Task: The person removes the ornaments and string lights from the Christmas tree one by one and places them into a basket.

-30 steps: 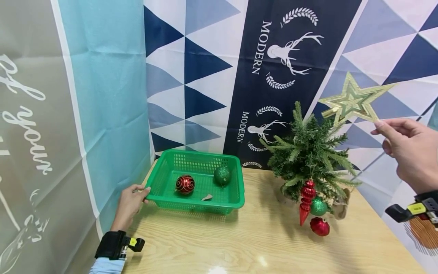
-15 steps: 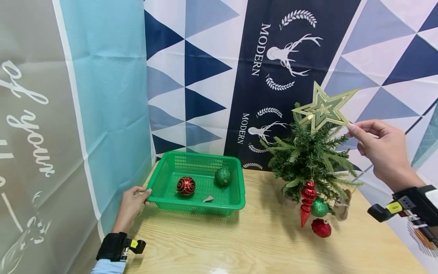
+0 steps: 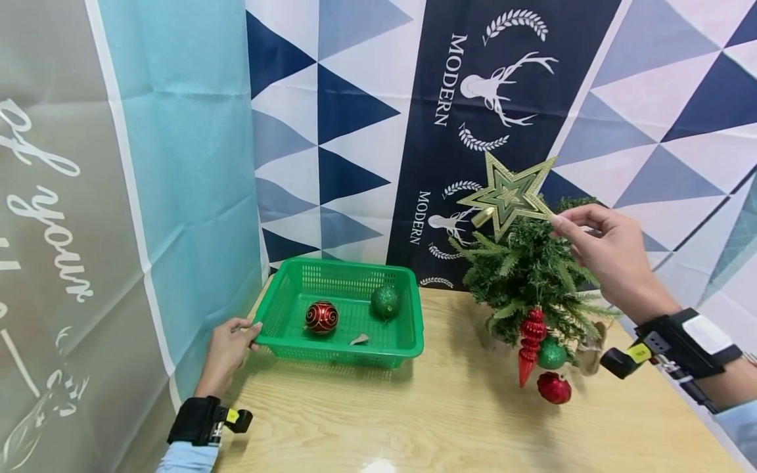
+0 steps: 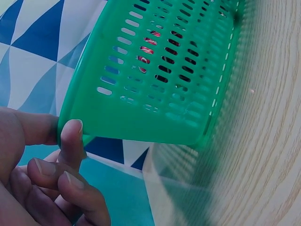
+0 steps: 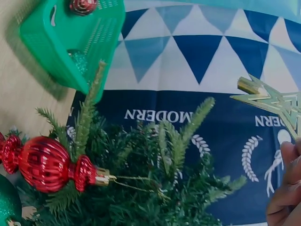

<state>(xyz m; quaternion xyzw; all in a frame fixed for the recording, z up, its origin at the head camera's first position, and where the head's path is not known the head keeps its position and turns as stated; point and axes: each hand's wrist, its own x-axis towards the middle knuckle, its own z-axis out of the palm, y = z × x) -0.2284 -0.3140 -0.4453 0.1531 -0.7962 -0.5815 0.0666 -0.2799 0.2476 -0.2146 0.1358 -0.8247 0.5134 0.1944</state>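
My right hand [image 3: 609, 246] pinches one point of a gold star tree topper [image 3: 510, 196] between thumb and fingers. The star is tilted, its short gold tube pointing down and left, over the top of a small green Christmas tree [image 3: 526, 263]. In the right wrist view the star [image 5: 277, 101] shows at the right edge, above the branches. My left hand [image 3: 229, 348] pinches the near left corner of the green plastic basket [image 3: 340, 355]; the left wrist view has the thumb and a finger gripping its rim [image 4: 70, 101].
Inside the basket lie a red ball with gold swirls [image 3: 321, 318], a green glitter ball [image 3: 385, 302] and a small pale scrap [image 3: 359, 339]. From the tree hang a long red ornament [image 3: 532, 341], a green ball [image 3: 551, 355] and a dark red ornament [image 3: 554, 388]. Patterned cloth stands behind the wooden table [image 3: 331, 420].
My right hand has carried the star leftward from the right of the tree to over its top. The left hand stays at the basket's corner.
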